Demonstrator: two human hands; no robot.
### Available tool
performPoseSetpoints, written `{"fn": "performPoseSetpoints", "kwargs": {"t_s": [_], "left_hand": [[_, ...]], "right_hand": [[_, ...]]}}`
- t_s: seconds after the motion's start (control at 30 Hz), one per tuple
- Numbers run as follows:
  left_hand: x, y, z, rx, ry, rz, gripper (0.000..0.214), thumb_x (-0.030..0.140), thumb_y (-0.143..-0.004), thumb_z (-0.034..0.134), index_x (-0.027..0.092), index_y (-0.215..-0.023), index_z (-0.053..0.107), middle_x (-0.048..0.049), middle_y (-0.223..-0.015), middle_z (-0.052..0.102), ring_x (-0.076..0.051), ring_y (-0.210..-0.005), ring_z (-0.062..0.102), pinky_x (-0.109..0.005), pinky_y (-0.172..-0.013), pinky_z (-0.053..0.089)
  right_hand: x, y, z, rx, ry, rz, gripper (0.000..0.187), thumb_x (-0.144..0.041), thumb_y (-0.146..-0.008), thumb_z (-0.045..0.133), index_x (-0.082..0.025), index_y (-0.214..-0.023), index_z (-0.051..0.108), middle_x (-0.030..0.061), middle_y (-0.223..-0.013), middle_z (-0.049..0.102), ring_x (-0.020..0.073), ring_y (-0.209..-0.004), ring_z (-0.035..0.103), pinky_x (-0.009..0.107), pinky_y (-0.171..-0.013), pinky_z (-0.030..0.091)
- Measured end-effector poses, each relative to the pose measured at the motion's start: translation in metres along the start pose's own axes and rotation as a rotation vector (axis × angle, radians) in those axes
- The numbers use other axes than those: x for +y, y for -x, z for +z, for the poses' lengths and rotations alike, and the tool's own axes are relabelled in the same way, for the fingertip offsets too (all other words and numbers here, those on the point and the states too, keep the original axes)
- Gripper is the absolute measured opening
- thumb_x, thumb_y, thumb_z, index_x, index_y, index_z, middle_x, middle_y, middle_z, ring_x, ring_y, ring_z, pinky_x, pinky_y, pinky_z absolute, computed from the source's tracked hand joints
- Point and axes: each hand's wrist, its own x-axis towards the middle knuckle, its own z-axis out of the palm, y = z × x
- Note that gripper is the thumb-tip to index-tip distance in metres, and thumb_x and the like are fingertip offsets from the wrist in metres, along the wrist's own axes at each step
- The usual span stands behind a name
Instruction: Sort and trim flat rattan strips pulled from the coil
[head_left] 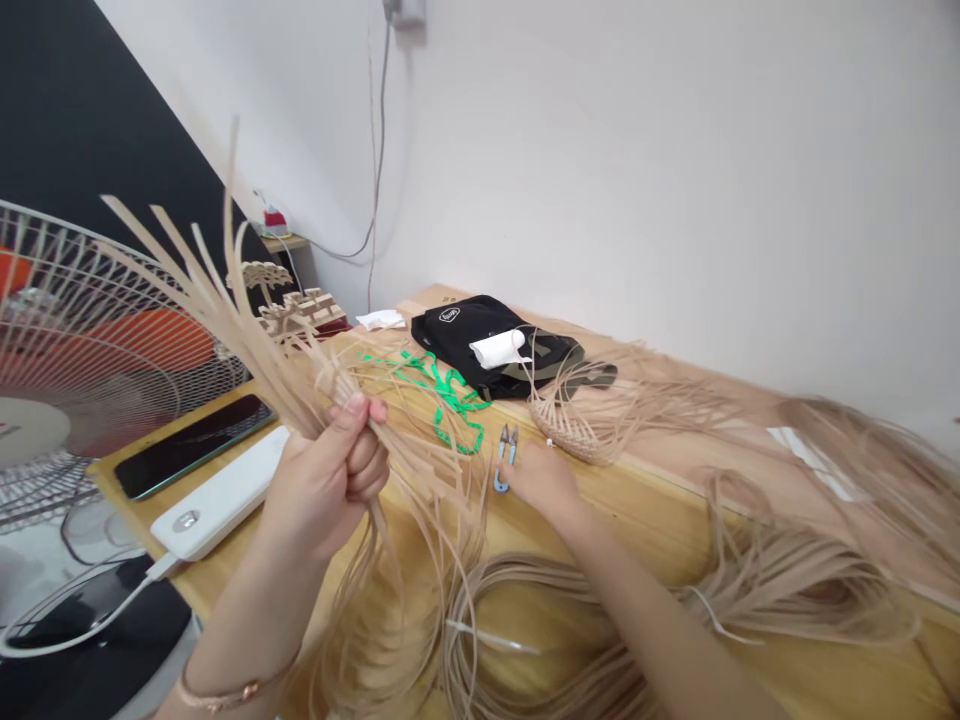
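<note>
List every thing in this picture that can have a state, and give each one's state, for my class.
Strips, held, ends fanned out
Left hand, closed around strips
Snips, blades apart
Right hand, at the snips, grip unclear
Basket, partly woven, ends loose
Coiled strips, tied
Green ribbon, loosely tangled
Phone, screen dark
White device, cable plugged in
Black bag, lying flat
Fan, cannot tell whether running

The left hand (341, 465) hides part of its strips (259, 365), the left edge crops the fan (34, 430), the bottom edge 2 forearms (247, 600).
</note>
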Motion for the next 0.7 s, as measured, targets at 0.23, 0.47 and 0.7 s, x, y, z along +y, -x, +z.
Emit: {"fn": "performPoseSetpoints", "kwargs": {"t_s": [0.23, 0.47, 0.7], "left_hand": [[0.001, -0.004, 0.006, -0.075, 0.015, 0.023, 0.023, 0.039, -0.082, 0.056, 0.019, -0.071, 0.056, 0.0105, -0.043, 0.013, -0.004, -0.037, 0.007, -0.011, -0.031, 0.018], [0.005, -0.008, 0.011, -0.078, -0.008, 0.076, 0.024, 0.041, -0.077, 0.062, 0.019, -0.071, 0.056, 0.0112, -0.043, 0.014, -0.003, -0.035, 0.007, -0.012, -0.03, 0.017], [0.004, -0.008, 0.006, -0.093, 0.008, 0.104, 0.024, 0.04, -0.078, 0.062, 0.018, -0.07, 0.056, 0.0111, -0.042, 0.014, -0.003, -0.035, 0.008, -0.011, -0.031, 0.017]], "right_hand": [[-0.028, -0.009, 0.0, -0.006, 0.064, 0.051, 0.021, -0.026, -0.087, 0.059, -0.013, -0.103, 0.059, 0.0079, -0.108, 0.06, 0.0214, -0.099, 0.057, 0.042, -0.085, 0.048], [-0.013, -0.01, -0.009, -0.149, -0.215, 0.09, 0.019, -0.031, -0.086, 0.061, -0.012, -0.088, 0.06, 0.0039, -0.089, 0.062, 0.0164, -0.079, 0.061, 0.035, -0.072, 0.052], [0.031, 0.066, -0.039, -0.299, -0.858, 0.031, 0.026, -0.031, -0.09, 0.037, -0.018, -0.068, 0.043, -0.0045, -0.059, 0.047, 0.0062, -0.046, 0.051, 0.018, -0.046, 0.043]]}}
